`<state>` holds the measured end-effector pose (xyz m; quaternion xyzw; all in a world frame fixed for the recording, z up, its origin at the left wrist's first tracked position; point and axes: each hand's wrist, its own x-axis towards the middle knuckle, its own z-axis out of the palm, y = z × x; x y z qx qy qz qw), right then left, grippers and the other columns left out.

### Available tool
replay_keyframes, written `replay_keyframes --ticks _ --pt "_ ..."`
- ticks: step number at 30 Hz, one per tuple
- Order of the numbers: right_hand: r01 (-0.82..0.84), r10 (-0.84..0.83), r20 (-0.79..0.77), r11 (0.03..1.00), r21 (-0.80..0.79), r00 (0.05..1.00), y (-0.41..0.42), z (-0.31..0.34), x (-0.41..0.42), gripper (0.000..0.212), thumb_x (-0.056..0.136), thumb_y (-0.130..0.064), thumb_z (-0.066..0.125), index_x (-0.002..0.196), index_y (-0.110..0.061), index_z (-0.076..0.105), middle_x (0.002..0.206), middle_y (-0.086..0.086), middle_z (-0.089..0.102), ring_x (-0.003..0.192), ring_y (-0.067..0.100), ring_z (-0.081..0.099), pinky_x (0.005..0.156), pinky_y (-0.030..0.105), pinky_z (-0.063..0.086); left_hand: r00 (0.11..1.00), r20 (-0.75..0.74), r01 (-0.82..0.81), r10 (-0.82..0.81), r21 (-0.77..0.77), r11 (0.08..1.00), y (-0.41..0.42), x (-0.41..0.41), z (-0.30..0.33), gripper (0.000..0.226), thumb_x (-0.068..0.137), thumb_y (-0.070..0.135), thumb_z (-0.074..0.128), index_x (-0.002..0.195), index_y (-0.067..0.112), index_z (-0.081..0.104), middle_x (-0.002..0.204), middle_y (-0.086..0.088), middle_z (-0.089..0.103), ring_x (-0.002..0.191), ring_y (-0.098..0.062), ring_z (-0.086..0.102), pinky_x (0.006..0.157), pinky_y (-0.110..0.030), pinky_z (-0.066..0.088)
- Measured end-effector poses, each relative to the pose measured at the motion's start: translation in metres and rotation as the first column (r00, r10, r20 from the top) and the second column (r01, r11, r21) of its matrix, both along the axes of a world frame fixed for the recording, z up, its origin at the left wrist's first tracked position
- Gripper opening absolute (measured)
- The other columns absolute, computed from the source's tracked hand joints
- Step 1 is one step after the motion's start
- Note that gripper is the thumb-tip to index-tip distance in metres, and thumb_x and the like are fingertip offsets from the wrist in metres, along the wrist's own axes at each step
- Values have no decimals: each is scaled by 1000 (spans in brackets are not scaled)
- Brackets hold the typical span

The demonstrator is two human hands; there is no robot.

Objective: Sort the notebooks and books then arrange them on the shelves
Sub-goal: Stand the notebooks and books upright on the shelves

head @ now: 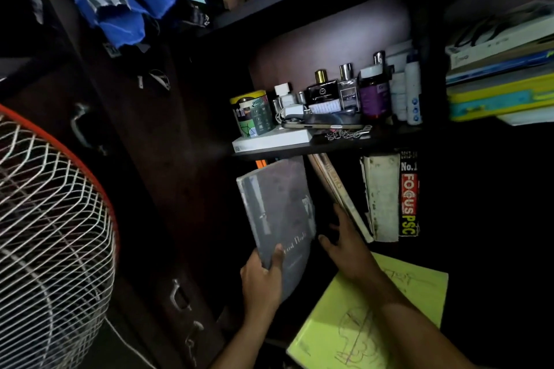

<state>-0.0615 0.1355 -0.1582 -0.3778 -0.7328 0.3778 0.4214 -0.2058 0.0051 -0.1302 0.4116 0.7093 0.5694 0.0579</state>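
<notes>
My left hand (262, 278) grips the lower edge of a grey book (278, 213), held upright at the left end of the lower shelf. My right hand (344, 241) presses with straight fingers against a thin leaning book (337, 192) and props it to the right. Beyond it stand a worn white book (382, 198) and a black-spined book marked FOCUS PSC (409, 195). A yellow-green notebook (371, 320) with pencil scribbles lies flat below, partly under my right forearm.
The shelf above (299, 150) holds a printed mug (251, 114), perfume bottles (323, 90), a phone, a chain and a flat white box. A pile of books (500, 84) lies at the upper right. A fan's wire guard (51, 234) fills the left; a dark cupboard door stands between.
</notes>
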Motion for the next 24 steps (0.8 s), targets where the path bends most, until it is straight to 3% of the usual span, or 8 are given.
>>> replay_keyframes --ticks 4,6,8,11,13,16,20,24 --pt "3 -3 2 999 48 1000 5 -5 -1 89 96 -42 64 161 -30 4 166 -7 20 148 16 33 119 45 33 999 -10 40 -40 22 999 11 22 -9 61 92 53 61 134 10 61 128 0 64 122 -19 58 102 -33 47" --pt "4 -4 -1 999 49 1000 7 -4 0 84 98 -41 60 161 -29 6 167 -6 19 149 18 31 119 45 32 1000 15 22 -23 70 997 15 33 -9 83 85 78 50 133 12 62 128 -2 67 120 -22 61 100 -40 50" --pt "19 -19 3 998 63 1000 5 -2 0 81 99 -42 58 161 -26 7 167 -5 18 149 18 30 120 43 31 999 46 -22 17 130 991 20 36 -13 95 77 87 44 132 11 63 125 -4 68 118 -22 62 99 -42 51" --pt "30 -30 -2 997 69 1000 5 -3 -1 84 97 -50 56 161 -25 8 166 -7 17 150 14 24 122 35 25 992 101 -88 70 185 979 24 35 -14 89 79 78 45 134 9 60 127 -5 67 119 -24 61 101 -44 50" --pt "29 -28 -4 997 74 1000 6 -3 -1 86 96 -52 57 161 -27 7 166 -7 17 150 13 24 122 37 26 996 87 -44 31 157 987 26 33 -14 80 85 71 50 138 11 57 129 -1 65 121 -21 59 103 -41 48" --pt "25 -26 6 994 106 1000 9 -5 -1 81 99 -45 57 161 -27 8 167 -6 18 151 14 22 122 39 26 994 -10 106 -106 -33 994 34 34 -14 53 96 42 61 140 16 51 127 2 59 121 -20 57 96 -30 46" --pt "32 -36 32 992 119 999 8 -3 0 79 99 -41 59 160 -25 12 163 -12 20 148 7 20 119 27 21 979 -80 169 -190 -214 962 39 32 -18 68 85 53 48 144 19 47 137 -7 56 124 -30 56 95 -35 47" --pt "9 -13 30 991 134 999 9 -4 -1 75 98 -47 59 159 -30 20 158 -17 29 144 3 29 117 26 26 974 -184 92 -135 -224 970 52 30 -16 47 100 37 52 142 16 51 137 -9 60 124 -30 57 95 -34 47"
